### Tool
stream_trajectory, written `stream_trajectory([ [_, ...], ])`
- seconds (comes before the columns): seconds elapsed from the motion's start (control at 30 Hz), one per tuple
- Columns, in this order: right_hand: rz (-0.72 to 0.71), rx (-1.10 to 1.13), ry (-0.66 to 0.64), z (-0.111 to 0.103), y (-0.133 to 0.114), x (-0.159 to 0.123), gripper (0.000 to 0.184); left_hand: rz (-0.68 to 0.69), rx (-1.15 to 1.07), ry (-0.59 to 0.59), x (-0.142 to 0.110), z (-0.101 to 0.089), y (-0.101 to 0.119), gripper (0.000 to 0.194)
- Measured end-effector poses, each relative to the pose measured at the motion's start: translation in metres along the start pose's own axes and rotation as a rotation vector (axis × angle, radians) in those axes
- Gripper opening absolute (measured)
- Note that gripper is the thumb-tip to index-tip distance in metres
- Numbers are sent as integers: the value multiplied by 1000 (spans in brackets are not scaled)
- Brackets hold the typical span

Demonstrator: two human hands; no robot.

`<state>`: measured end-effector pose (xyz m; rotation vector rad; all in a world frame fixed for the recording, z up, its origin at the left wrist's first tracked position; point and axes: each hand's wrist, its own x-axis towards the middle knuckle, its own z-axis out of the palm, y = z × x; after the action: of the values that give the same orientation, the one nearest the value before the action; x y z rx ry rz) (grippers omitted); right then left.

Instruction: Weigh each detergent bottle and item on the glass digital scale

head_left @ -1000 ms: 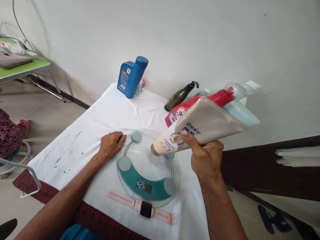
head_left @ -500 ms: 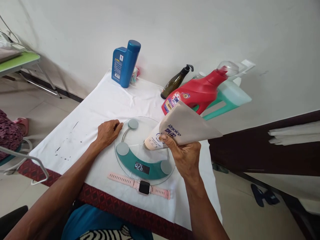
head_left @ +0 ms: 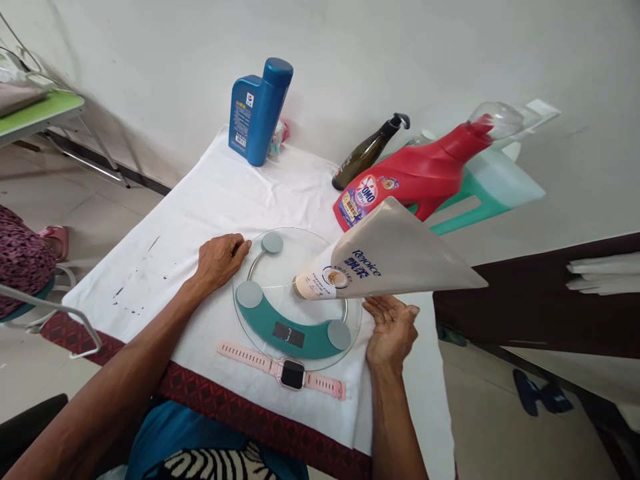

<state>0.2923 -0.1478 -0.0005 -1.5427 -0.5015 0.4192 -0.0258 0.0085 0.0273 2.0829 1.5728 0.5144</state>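
A pale Rejoice shampoo bottle (head_left: 377, 257) stands cap-down on the round glass bathroom scale (head_left: 267, 327), its body fanning out toward the upper right. Just below the bottle and beside the scale's right rim is my right hand (head_left: 390, 330), open, palm turned up and fingers extended, holding nothing. My left hand (head_left: 220, 259) rests on the cloth with its fingers curled in, the knuckles at the scale's upper left rim. In front of the scale lies a pink-strapped smartwatch (head_left: 291, 375). The scale's display is lit only faintly.
Against the wall stand a blue bottle (head_left: 260, 113), a dark pump bottle (head_left: 370, 153), a red OMO detergent bottle (head_left: 405, 177) and a green-white jug (head_left: 480, 193). A white cloth (head_left: 165, 267) covers the table. Someone's patterned clothing (head_left: 23, 260) shows at far left.
My right hand has let go of the shampoo bottle and dropped below it, opening out. The bottle now stands by itself on the scale. The display digits have changed. The left hand stays put.
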Motion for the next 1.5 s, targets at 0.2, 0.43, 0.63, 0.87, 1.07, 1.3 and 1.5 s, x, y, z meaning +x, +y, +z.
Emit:
stream_trajectory([
  [0.2, -3, -8, 30, 2, 7, 1, 84, -24, -5, 1, 1, -2, 3, 37],
  [0.43, -20, -27, 39, 0, 7, 2, 83, -18, -14, 12, 1, -1, 1, 36],
  [0.63, -26, -52, 34, 1, 10, 2, 80, -19, -25, -1, 1, -1, 2, 36],
  [0.87, -207, -33, -40, 3, -41, -18, 72, -27, -43, -5, 1, 0, 2, 38],
  [1.07, -424, -389, -334, 29, -107, -50, 41, -11, -77, -3, -1, 3, 0, 36],
  [1.3, -402, -476, -221, 64, -127, -40, 44, -25, -94, -35, -1, 3, 0, 35],
  [1.5, -545, -377, -127, 149, -143, 44, 43, -28, -134, -47, -2, 5, 0, 37],
])
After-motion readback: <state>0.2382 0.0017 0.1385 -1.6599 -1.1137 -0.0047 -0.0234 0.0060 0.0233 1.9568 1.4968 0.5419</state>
